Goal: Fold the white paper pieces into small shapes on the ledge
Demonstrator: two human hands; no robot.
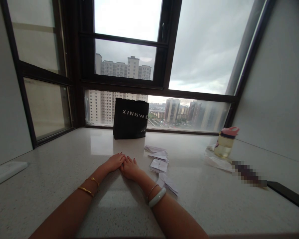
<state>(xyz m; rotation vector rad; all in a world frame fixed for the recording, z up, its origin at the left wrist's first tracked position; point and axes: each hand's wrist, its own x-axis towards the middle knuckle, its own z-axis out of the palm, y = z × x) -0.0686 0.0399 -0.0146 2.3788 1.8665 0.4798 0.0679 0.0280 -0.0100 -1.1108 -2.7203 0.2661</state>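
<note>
My left hand (114,162) lies palm down on the speckled white countertop (189,205), fingers stretched toward the right. Against its fingertips rests my right hand (131,168), also flat, and the fingers of the two meet. Nothing shows in either hand. Just right of the right hand, folded white papers (159,165) lie in a column of several small stacks; the nearest stack is fanned out. Beyond both hands stands a black bag (131,119) with white lettering, upright near the window. Gold bracelets circle the left wrist; a pale bangle and a thin bracelet circle the right.
At the right stands a clear bottle (224,146) with a pink lid, beside crumpled white tissue or plastic (218,162). A blurred-out patch and a dark flat object (286,194) lie nearer. A white slab-like object (7,172) sits at the left. Dark-framed windows (129,84) rise behind.
</note>
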